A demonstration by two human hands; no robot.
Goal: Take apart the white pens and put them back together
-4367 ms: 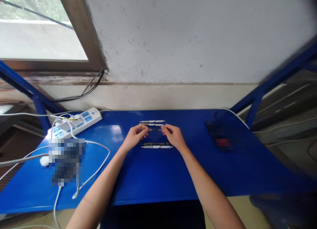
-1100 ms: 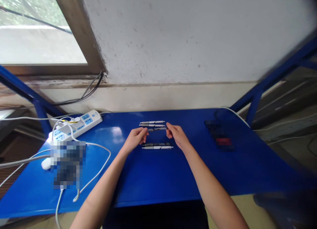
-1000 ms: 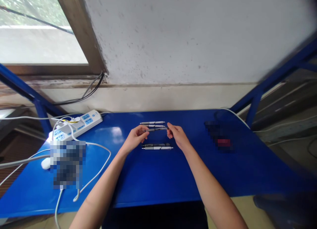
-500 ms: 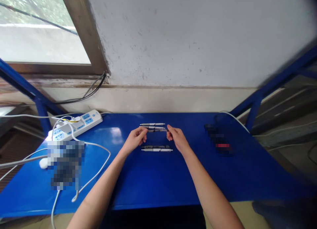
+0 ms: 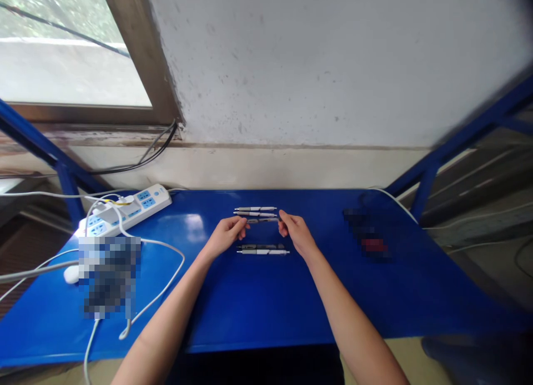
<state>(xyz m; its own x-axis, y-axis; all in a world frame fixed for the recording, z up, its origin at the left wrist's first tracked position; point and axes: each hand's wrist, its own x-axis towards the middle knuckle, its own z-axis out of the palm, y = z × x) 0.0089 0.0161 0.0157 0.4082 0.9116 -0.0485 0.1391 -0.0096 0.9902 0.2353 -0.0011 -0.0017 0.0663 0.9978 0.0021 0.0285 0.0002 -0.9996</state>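
Observation:
Between my two hands is a dark-and-silver pen [image 5: 263, 219], lying level from side to side. My left hand [image 5: 227, 234] pinches its left end, and my right hand [image 5: 295, 229] pinches the other end. Just beyond it, a white-and-grey pen [image 5: 261, 208] and a similar pen [image 5: 255, 213] lie parallel on the blue table. Nearer to me, below the hands, rest a black pen [image 5: 260, 246] and a white pen [image 5: 264, 252], side by side and also level. My fingertips hide both ends of the held pen.
A white power strip [image 5: 156, 197] with plugs and a looping white cable [image 5: 175, 251] lies on the left of the blue table [image 5: 258, 307]. A blurred-out object [image 5: 111, 279] sits near it. Another blurred dark object [image 5: 370, 235] is at right. A wall [image 5: 291, 85] stands behind.
The held pen has come slightly toward me, away from the two far pens, so a gap shows between them. Both hands keep their pinch; the near pens stay put.

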